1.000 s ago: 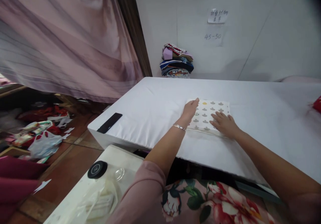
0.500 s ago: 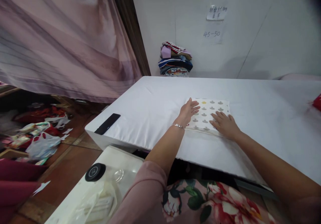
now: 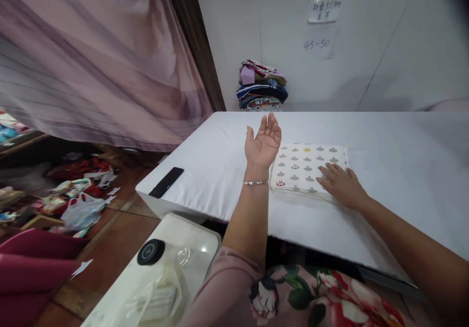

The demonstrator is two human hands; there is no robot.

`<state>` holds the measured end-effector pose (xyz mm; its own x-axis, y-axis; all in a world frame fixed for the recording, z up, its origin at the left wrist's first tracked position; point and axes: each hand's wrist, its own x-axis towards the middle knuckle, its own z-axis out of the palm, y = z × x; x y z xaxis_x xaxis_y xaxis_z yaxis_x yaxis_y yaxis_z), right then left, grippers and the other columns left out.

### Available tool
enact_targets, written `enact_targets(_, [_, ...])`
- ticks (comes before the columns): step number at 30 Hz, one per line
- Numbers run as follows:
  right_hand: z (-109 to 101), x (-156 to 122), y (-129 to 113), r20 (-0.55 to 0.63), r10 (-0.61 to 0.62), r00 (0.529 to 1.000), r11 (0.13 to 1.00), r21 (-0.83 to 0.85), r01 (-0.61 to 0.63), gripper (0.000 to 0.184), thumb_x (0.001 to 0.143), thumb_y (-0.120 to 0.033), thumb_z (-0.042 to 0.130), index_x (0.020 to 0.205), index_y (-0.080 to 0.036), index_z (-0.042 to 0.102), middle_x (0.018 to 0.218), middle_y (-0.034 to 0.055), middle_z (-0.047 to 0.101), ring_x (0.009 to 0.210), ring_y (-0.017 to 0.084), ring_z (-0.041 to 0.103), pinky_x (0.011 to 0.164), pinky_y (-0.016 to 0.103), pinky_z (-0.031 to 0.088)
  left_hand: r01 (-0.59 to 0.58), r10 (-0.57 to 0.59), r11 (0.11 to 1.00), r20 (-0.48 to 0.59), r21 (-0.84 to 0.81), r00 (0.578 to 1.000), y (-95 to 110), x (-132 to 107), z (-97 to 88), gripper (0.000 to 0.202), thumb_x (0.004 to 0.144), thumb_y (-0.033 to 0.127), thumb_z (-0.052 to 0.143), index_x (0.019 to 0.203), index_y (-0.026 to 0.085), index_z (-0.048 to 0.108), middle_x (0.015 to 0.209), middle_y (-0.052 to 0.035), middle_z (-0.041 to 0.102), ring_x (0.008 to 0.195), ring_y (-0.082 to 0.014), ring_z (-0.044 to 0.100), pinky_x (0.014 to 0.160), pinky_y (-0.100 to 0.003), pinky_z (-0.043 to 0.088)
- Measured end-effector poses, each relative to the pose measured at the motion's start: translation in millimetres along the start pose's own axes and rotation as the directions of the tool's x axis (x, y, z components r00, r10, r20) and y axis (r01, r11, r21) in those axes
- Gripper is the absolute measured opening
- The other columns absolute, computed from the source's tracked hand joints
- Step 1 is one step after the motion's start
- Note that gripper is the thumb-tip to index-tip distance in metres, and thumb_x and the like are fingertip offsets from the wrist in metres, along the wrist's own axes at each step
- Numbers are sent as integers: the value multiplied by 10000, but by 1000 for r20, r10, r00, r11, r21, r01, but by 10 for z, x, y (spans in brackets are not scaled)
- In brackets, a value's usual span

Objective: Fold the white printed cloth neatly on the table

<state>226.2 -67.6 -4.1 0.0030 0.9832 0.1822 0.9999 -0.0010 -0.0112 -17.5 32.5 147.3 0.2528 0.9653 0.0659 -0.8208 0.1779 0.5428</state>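
The person's right hand (image 3: 340,184) is lying flat on the near right corner of the folded patterned cloth (image 3: 306,163), fingers stretched out and slightly apart, gripping nothing. It looks like that palm is pinning the layers down so the neat square keeps its shape. The cloth itself is sitting on the white table (image 3: 227,171), about midway along it and closer to the person's edge.

The left hand (image 3: 263,144) is hovering in the air just beside the cloth's left edge, palm turned up, fingers loosely together and gently curled, holding nothing. A thin bracelet (image 3: 255,183) is showing at that wrist.

Over at the table's left corner a black phone (image 3: 167,182) is lying well apart from the cloth, likely parked there to stay out of the way. At the far end a stack of folded fabrics (image 3: 262,85) is resting against the wall, under two paper notes (image 3: 324,10). A mauve curtain (image 3: 91,63) is hanging on the left, with scraps and bags (image 3: 76,205) littering the floor beneath it
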Motion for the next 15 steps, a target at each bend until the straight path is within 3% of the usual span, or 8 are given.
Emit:
enact_targets(5, [14,30,58,26,-40,999,999,-1,40,480,912,-462,271,1302,-299,499,1427,79,442,1331,330,343,1010,579,311,-32,34,999,-76,34,997,48,9,-31,527,989,404,141,1153,179,589,1330,-94,531,1252,-244,494,908,-411,521])
enact_targets(9, [-103,102,51,105,15,994,998,61,-21,541,918,-526,237,1323,-265,482,1433,117,433,1332,326,354,1021,589,305,10,-11,1000,-60,-21,998,-55,53,-147,547,989,384,120,1086,159,609,1285,-108,567,1224,-215,520,899,-373,527])
enact_targets(15, [-102,72,-61,82,8,997,997,76,-14,610,918,-551,204,1366,-208,437,1499,108,343,1387,297,267,1082,525,267,69,-86,987,-111,-147,990,-203,163,-361,588,984,420,100,997,122,606,1255,-145,578,1173,-183,559,860,-306,541])
